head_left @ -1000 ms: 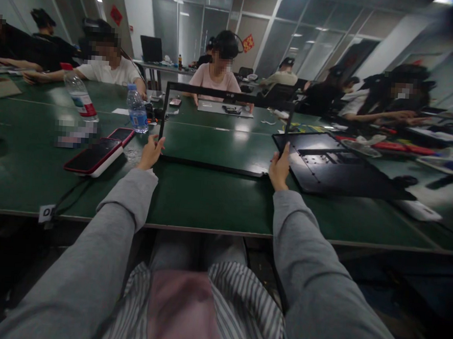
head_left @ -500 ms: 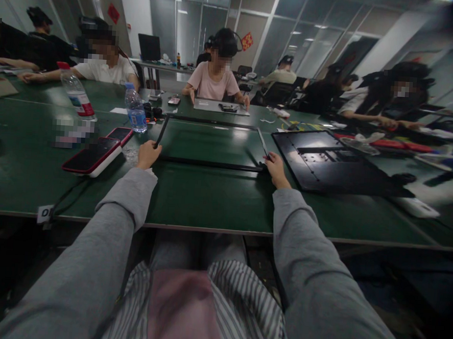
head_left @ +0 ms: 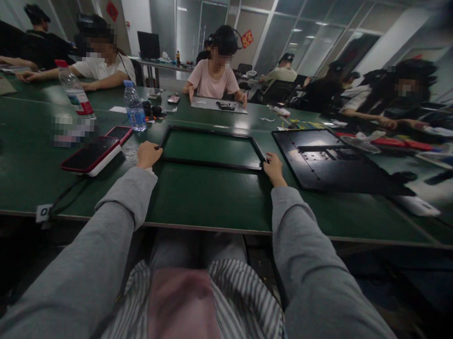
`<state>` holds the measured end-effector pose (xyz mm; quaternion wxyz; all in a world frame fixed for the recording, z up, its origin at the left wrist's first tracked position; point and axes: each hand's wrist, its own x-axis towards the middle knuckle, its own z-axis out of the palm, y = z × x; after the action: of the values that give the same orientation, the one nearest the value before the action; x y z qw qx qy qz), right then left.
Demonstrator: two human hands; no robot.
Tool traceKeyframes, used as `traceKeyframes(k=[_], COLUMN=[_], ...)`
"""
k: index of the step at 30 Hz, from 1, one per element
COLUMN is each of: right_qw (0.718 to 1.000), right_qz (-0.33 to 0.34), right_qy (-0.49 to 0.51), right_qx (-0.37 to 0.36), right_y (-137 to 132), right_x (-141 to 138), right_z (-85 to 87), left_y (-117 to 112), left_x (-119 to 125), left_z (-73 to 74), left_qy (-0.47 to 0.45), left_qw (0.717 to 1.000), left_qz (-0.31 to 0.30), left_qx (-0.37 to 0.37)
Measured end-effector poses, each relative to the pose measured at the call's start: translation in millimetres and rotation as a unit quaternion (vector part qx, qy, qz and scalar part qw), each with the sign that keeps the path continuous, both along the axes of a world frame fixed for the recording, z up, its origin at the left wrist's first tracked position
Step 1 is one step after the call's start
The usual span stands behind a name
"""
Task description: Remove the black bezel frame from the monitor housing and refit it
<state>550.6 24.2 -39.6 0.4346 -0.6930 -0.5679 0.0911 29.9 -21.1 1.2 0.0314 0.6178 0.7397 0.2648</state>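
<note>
A thin black rectangular bezel frame, like the front surround of a monitor, lies low over the green table in front of me. Its middle is hollow, and the tabletop shows through. My left hand is closed on the frame's left side near the front corner. At the opposite side, my right hand grips the right front corner between thumb and fingers. Just right of that hand lies a large black panel with a metal-lined recess, like a monitor's back cover.
Left of the frame are a clear bottle with a blue cap, a red-capped bottle and red-edged phones on a white block. Across the green table, a person handles a flat grey panel. Other people sit around.
The far side of the bezel frame has come down, so the frame now looks flatter to the table. Both my hands keep their grip in nearly the same places.
</note>
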Motion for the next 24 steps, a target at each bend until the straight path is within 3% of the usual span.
traceKeyframes(k=[3,7,14,18,24], right_qw=[1.000,0.999,0.998,0.998,0.999], right_qz=[-0.019,-0.039,-0.022,-0.001,-0.021], right_qy=[-0.023,-0.015,0.054,0.061,0.045], right_qx=[-0.007,0.014,0.028,0.031,0.015], right_y=[2,3,2,-1,-3], right_x=[2,3,2,-1,0], right_z=[0.7,0.5,-2.5,-0.3,2.7], left_y=[4,13,16,15,9], left_x=[-1,-5,4,8,16], left_z=[-3.2,-12.8,-12.7,-10.9,-12.4], left_qy=[0.001,-0.010,-0.050,-0.065,-0.077], left_qw=[1.000,0.999,0.992,0.989,0.986], left_qz=[0.023,0.010,-0.097,-0.120,-0.141], left_qx=[-0.010,0.029,0.064,0.057,0.033])
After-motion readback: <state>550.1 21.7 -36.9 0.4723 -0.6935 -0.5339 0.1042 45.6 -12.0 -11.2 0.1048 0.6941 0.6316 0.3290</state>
